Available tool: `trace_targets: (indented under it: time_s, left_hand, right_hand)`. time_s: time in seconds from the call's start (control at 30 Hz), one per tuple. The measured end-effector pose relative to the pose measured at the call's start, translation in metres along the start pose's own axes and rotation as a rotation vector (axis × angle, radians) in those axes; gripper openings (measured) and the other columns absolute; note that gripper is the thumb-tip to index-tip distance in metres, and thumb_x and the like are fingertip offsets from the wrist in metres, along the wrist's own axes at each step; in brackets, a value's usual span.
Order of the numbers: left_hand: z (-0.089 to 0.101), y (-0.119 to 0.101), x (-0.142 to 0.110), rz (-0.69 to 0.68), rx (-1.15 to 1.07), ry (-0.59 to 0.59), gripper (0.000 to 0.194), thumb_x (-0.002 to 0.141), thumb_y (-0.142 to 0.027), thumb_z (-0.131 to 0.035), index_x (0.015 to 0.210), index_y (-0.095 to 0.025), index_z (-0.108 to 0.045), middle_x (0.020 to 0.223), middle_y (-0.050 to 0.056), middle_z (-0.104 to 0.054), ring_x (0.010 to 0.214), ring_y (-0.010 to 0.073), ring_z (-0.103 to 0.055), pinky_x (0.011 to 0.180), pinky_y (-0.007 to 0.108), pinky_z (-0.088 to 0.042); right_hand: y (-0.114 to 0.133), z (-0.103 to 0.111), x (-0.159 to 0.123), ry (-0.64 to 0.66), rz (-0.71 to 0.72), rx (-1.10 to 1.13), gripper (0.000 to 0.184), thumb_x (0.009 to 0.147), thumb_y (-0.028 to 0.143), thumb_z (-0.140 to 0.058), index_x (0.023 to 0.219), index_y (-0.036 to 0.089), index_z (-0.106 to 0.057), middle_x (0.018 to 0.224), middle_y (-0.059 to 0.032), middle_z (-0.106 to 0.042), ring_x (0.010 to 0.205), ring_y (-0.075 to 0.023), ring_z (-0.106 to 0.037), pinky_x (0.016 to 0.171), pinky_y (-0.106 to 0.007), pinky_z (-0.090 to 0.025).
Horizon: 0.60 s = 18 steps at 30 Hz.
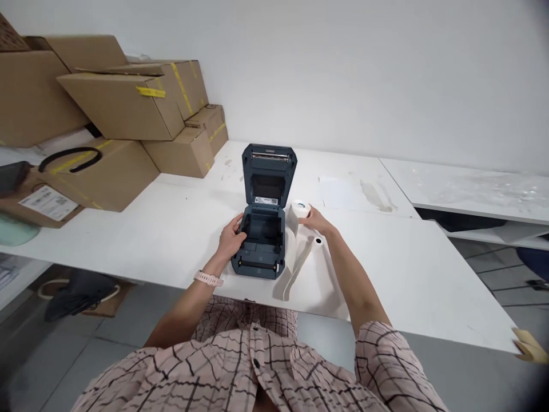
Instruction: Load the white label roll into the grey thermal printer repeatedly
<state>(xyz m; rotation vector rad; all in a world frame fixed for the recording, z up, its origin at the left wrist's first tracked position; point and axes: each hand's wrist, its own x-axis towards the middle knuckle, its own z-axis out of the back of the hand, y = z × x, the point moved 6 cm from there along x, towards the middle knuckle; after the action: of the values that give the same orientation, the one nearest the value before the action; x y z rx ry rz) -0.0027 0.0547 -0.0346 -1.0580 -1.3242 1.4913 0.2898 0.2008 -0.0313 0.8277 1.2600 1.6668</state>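
Observation:
A dark grey label printer (259,266) stands on the white table with its lid (269,171) raised. Its roll bay shows nothing inside. My left hand (230,237) grips the printer's left wall, thumb over the rim and fingers outside. Just right of the printer, my right hand (318,221) is closed around a white label roll (300,205). From that roll a loose strip of paper (291,257) trails toward the table's front edge. A small white object with a black round centre (318,241) lies below my right hand; its kind is unclear.
Cardboard boxes (124,106) with yellow tape are stacked at the left. A white sheet (337,191) lies behind the roll, beside a clear plastic piece (377,195). The table's front edge (386,327) runs close to my body. A shelf (484,189) adjoins at right.

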Motion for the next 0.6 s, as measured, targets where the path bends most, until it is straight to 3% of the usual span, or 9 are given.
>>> trace_targets:
  time_s: [0.1,0.2,0.3,0.37,0.47,0.6]
  left_hand:
    - [-0.001,0.002,0.0,-0.004,-0.015,0.002,0.087,0.064,-0.011,-0.062,0.15,-0.016,-0.055,0.12,0.011,-0.078,0.107,0.0269,-0.073,0.092,0.04,-0.059]
    - [-0.003,0.002,0.001,-0.015,-0.04,0.013,0.087,0.064,-0.011,-0.06,0.151,-0.015,-0.054,0.13,0.013,-0.075,0.119,0.0295,-0.07,0.101,0.043,-0.057]
    - [-0.005,0.004,0.003,-0.013,-0.032,0.013,0.088,0.063,-0.009,-0.059,0.151,-0.016,-0.054,0.135,0.013,-0.073,0.125,0.0308,-0.068,0.107,0.046,-0.054]
    - [-0.005,0.004,0.003,-0.021,-0.014,0.008,0.087,0.064,-0.008,-0.06,0.151,-0.017,-0.054,0.135,0.013,-0.073,0.127,0.0312,-0.067,0.109,0.046,-0.053]
    - [-0.005,0.005,0.004,-0.047,0.028,0.011,0.085,0.067,-0.008,-0.062,0.15,-0.02,-0.055,0.137,0.011,-0.072,0.128,0.031,-0.066,0.11,0.046,-0.053]
    - [-0.006,0.007,0.006,-0.068,0.102,0.037,0.086,0.07,-0.007,-0.062,0.153,-0.024,-0.051,0.139,0.008,-0.071,0.128,0.0295,-0.067,0.112,0.044,-0.052]
  right_hand:
    - [0.023,0.014,-0.017,-0.04,0.037,0.03,0.055,0.07,0.055,-0.078,0.111,0.019,-0.068,0.104,-0.0074,-0.078,0.106,-0.0309,-0.07,0.095,-0.047,-0.058]
    - [0.078,0.015,-0.037,0.029,0.165,-0.02,0.061,0.069,0.057,-0.081,0.117,0.022,-0.067,0.112,-0.0077,-0.077,0.116,-0.0323,-0.067,0.1,-0.045,-0.056]
    - [0.133,-0.025,-0.047,0.265,0.227,-0.356,0.066,0.066,0.049,-0.085,0.123,0.023,-0.063,0.124,-0.0081,-0.073,0.118,-0.0333,-0.066,0.101,-0.046,-0.054]
    - [0.154,-0.063,-0.046,0.419,0.221,-0.668,0.066,0.066,0.044,-0.085,0.124,0.023,-0.06,0.126,-0.0095,-0.071,0.113,-0.0338,-0.067,0.096,-0.047,-0.054]
    - [0.16,-0.111,-0.031,0.577,0.161,-1.026,0.064,0.065,0.042,-0.082,0.121,0.021,-0.059,0.121,-0.0133,-0.071,0.104,-0.0353,-0.069,0.083,-0.044,-0.054]
    - [0.14,-0.147,-0.005,0.686,-0.003,-1.251,0.064,0.063,0.043,-0.083,0.117,0.016,-0.062,0.12,-0.0181,-0.072,0.104,-0.0383,-0.07,0.076,-0.041,-0.052]
